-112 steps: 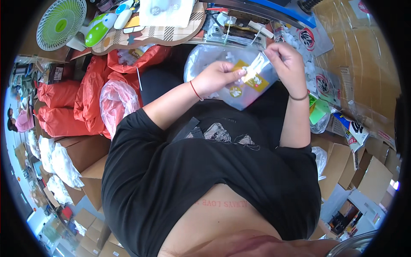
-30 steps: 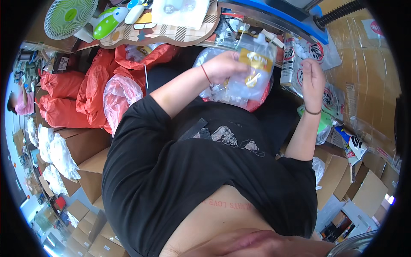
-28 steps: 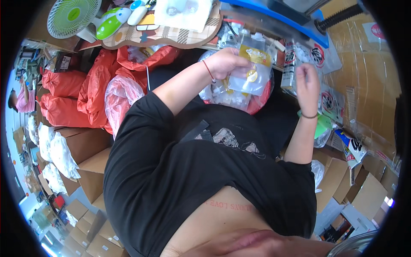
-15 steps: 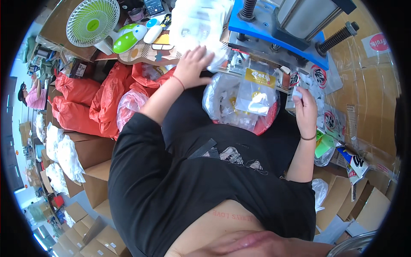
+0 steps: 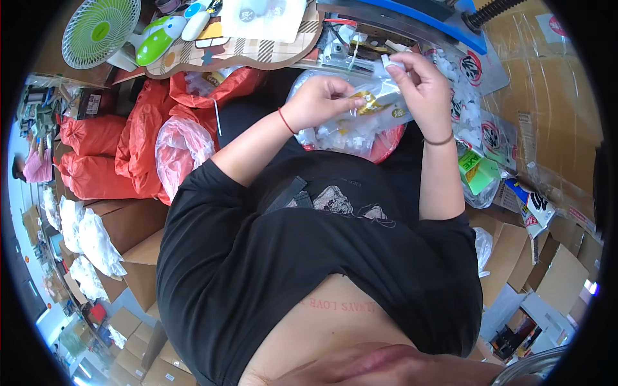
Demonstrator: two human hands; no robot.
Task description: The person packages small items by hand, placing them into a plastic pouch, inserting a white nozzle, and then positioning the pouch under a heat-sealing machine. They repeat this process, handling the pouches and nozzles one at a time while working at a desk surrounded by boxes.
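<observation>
A clear plastic bag with gold print (image 5: 376,101) is pinched at its left edge between the thumb and fingers of my left hand (image 5: 322,101). On the other side of that bag, my right hand (image 5: 426,87) is closed with a small white piece (image 5: 386,60) between its thumb and fingers. The fingertips of my right hand are close to the bag; whether they also grip it I cannot tell. Beneath both hands, in front of my lap, is a clear-and-red plastic liner (image 5: 386,143) holding whitish plastic pieces.
Metal press parts with a blue plate (image 5: 412,11) stand at the far edge. A patterned mat (image 5: 283,51) bears white sheets (image 5: 267,16), and a green-and-white fan (image 5: 101,31) is at far left. Red bags (image 5: 96,174) lie left; white scraps (image 5: 450,71) and cardboard (image 5: 534,83) are right.
My left hand has come down from the white sheets to the gold-printed bag and closed on it. That bag is now lifted. My right hand has moved left and up beside it; the view has shifted.
</observation>
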